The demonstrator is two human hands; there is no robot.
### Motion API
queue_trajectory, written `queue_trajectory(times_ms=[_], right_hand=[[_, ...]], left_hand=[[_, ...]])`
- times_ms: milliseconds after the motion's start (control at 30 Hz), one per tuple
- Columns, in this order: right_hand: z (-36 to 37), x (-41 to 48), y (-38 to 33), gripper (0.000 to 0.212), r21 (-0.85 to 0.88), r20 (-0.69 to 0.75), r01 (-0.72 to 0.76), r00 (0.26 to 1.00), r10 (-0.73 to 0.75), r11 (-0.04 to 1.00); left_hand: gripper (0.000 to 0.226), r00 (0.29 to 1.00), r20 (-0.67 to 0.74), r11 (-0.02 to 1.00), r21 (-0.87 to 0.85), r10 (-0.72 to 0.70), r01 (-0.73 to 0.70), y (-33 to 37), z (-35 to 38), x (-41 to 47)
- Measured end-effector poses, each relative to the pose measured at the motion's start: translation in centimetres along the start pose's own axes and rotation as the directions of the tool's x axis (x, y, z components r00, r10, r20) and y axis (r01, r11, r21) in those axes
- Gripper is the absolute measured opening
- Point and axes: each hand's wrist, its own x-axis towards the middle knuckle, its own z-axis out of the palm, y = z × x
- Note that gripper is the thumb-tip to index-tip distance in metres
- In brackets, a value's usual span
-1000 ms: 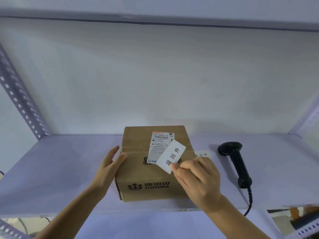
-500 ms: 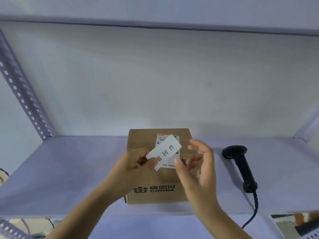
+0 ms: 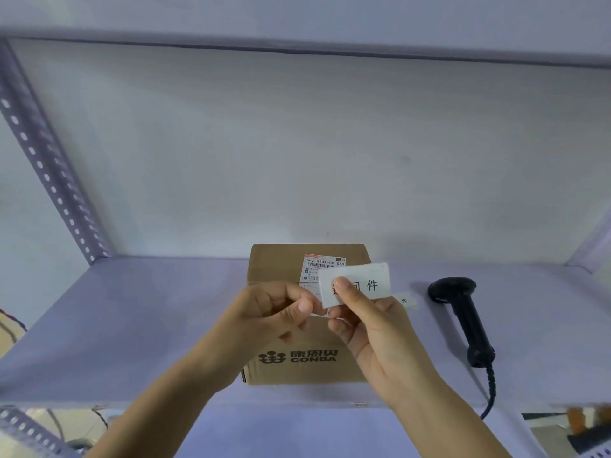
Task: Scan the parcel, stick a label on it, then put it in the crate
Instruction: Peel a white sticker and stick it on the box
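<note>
Cardboard parcel (image 3: 307,325) x1, scanner (image 3: 463,312) x1, both hands' (image 3: 274,315) (image 3: 373,328) grip pinching 1 label (image 3: 358,282)

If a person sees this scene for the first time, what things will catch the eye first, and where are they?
First, the two hands in the centre: the right hand and the left hand both pinch a white label with black characters, held above a cardboard box printed CONBA. The box stands on the pale shelf and carries a shipping label on top. A black barcode scanner lies to its right.
</note>
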Motion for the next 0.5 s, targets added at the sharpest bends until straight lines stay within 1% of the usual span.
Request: queue_trajectory(times_ms=[100, 200, 400, 500], right_hand=[[0.07, -0.34, -0.29, 0.038, -0.001, 0.014, -0.025, 1.0, 0.025, 1.0], [0.04, -0.52, -0.38, 0.042, -0.011, 0.014, -0.026, 1.0, 0.027, 1.0], [0.14, -0.99, -0.42, 0.033, 0.016, 0.014, -0.066, 0.998, 0.066, 0.998], [0.06, -1.07, -0.44, 0.037, 0.016, 0.013, -0.078, 0.997, 0.078, 0.997]], left_hand=[[0.01, 1.0, 0.01, 0.999, -0.04, 0.012, -0.011, -0.02, 0.47, 0.0], [0.008, 1.0, 0.002, 0.998, -0.064, 0.017, -0.016, -0.19, 0.64, 0.07], [0.007, 0.999, 0.007, 0.996, -0.083, 0.038, -0.037, -0.58, 0.91, 0.21], [0.007, 0.998, 0.028, 0.993, -0.103, 0.056, -0.053, -0.72, 1.09, 0.25]])
